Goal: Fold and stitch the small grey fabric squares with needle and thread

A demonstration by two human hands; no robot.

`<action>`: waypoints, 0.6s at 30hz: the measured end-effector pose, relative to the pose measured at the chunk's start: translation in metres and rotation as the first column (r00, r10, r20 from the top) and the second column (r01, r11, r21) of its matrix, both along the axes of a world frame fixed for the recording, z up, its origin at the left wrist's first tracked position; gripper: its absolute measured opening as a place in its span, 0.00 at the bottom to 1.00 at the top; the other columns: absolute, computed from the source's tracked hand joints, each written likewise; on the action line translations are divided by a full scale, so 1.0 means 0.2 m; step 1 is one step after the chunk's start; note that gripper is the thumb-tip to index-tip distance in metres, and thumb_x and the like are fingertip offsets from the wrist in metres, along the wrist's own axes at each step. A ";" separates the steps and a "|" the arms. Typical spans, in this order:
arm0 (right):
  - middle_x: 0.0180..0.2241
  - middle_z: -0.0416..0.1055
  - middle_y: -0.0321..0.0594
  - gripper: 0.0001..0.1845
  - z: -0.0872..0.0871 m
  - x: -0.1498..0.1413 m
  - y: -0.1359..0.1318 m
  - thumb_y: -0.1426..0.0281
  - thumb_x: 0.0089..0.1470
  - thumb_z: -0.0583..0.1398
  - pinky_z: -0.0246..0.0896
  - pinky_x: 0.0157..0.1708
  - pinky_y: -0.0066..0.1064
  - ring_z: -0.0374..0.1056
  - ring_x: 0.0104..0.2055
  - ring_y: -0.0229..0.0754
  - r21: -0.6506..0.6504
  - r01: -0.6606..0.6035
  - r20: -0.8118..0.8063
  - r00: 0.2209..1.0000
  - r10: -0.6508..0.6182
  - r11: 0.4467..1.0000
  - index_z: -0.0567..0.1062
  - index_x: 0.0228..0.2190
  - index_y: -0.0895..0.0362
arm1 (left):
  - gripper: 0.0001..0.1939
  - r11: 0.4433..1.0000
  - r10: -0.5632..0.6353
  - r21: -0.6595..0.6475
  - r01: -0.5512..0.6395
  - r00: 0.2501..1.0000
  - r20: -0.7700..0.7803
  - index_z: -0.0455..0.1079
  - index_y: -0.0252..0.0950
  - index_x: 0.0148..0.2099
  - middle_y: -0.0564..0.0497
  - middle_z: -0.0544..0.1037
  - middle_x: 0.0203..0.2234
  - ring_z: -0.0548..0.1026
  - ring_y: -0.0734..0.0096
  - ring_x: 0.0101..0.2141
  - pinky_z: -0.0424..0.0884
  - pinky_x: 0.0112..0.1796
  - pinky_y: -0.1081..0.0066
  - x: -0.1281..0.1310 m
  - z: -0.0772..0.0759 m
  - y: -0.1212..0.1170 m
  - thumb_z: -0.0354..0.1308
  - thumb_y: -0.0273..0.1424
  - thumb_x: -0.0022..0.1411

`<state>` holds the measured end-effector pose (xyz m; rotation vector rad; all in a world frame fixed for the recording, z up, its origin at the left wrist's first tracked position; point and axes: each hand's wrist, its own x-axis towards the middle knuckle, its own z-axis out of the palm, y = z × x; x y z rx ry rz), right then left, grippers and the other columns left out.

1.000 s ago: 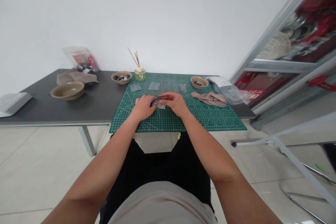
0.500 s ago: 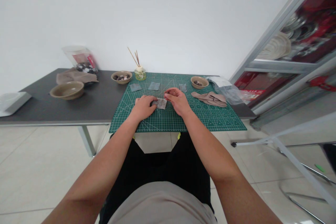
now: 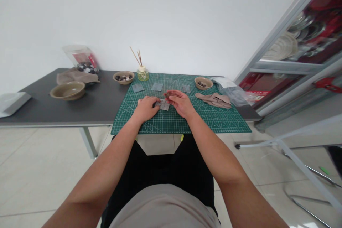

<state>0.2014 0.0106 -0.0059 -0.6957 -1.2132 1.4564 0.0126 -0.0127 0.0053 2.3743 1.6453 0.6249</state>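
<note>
My left hand (image 3: 146, 107) rests on the green cutting mat (image 3: 208, 121), its fingers curled down on the left edge of a small grey fabric square (image 3: 164, 105). My right hand (image 3: 180, 101) hovers just right of the square, palm up, fingers pinched on a small dark thing, perhaps a button. Three more grey squares lie at the back of the mat (image 3: 138, 88) (image 3: 156, 86) (image 3: 186, 88).
A tan bowl of buttons (image 3: 123, 77) and a reed diffuser (image 3: 142, 74) stand behind the mat. Another small bowl (image 3: 203, 83), beige cloth (image 3: 213, 99) and plastic bags (image 3: 229, 87) lie right. An empty bowl (image 3: 67, 91), a bag and a cloth are left. Metal shelving stands right.
My right hand lifted off the grey square, turned palm up and now pinches a small dark piece. My left hand stayed on the square.
</note>
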 end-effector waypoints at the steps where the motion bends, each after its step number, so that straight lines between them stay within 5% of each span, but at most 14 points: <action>1: 0.38 0.78 0.37 0.17 0.00 0.00 0.00 0.63 0.43 0.67 0.70 0.39 0.33 0.73 0.34 0.37 0.000 0.015 0.021 1.000 -0.015 1.000 0.75 0.37 0.53 | 0.15 1.000 0.003 -0.005 -0.003 1.000 0.001 0.72 0.44 0.49 0.50 0.78 0.50 0.69 0.54 0.53 0.61 0.53 0.50 0.00 0.00 0.00 0.51 0.32 0.61; 12: 0.35 0.76 0.37 0.13 -0.03 -0.03 0.03 0.66 0.44 0.65 0.66 0.37 0.32 0.70 0.34 0.38 0.123 0.087 0.268 0.956 -0.117 0.989 0.78 0.35 0.54 | 0.15 1.000 -0.007 -0.006 0.007 0.999 -0.038 0.74 0.43 0.48 0.47 0.76 0.48 0.68 0.53 0.51 0.62 0.50 0.51 0.00 0.01 0.00 0.50 0.34 0.62; 18: 0.28 0.74 0.33 0.16 -0.01 -0.04 0.02 0.70 0.44 0.66 0.66 0.36 0.33 0.71 0.32 0.38 0.282 0.091 0.599 0.761 -0.249 0.955 0.74 0.38 0.55 | 0.18 1.000 0.013 -0.011 -0.014 0.996 -0.085 0.73 0.44 0.51 0.46 0.74 0.52 0.66 0.51 0.53 0.61 0.50 0.50 0.00 0.01 0.00 0.52 0.36 0.61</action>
